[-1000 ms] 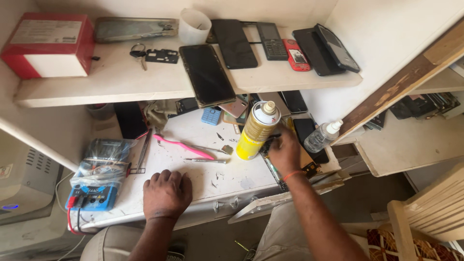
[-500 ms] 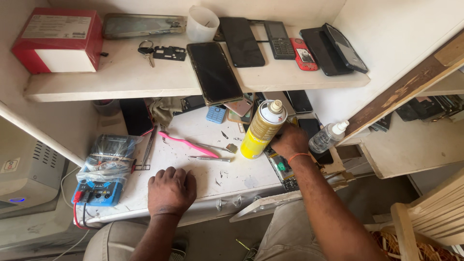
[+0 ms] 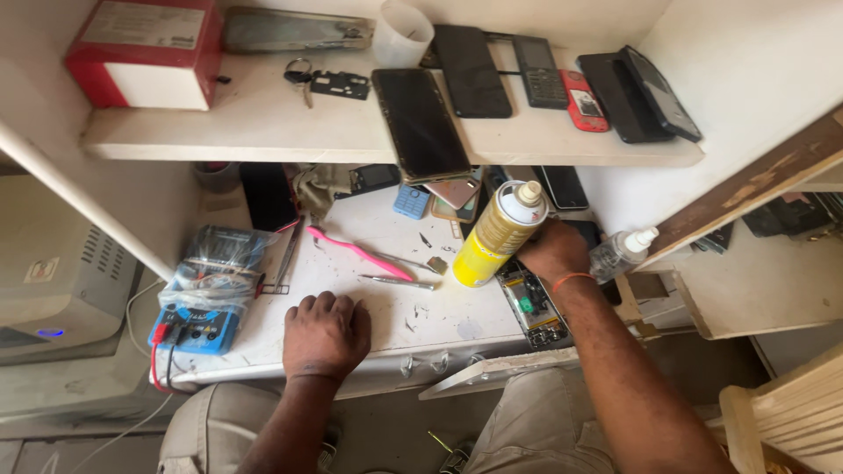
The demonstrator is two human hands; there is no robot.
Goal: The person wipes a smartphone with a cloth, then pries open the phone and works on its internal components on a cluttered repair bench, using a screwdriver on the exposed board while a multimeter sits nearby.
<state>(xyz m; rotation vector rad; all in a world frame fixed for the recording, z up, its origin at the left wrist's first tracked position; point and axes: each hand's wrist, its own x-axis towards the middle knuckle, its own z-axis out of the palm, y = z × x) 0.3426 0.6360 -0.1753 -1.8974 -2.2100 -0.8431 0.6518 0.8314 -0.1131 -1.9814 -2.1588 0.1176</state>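
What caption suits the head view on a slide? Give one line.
Right hand beside a yellow spray can, left hand flat on a cluttered white workbench.

Soft, warm daylight fills the scene evenly. Shadow pools beneath the long white wooden shelf [image 3: 351, 132]. Focus is sharp, edges slightly stretched

White worktop [image 3: 386, 307] bears spray can [image 3: 497, 235], pink toothbrush [image 3: 356, 252], tweezers [image 3: 397, 282].

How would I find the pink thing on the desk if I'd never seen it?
Look at the white worktable under the shelf. The pink toothbrush lies flat between the blue meter and the yellow spray can. It is the only pink thing there, long and thin.
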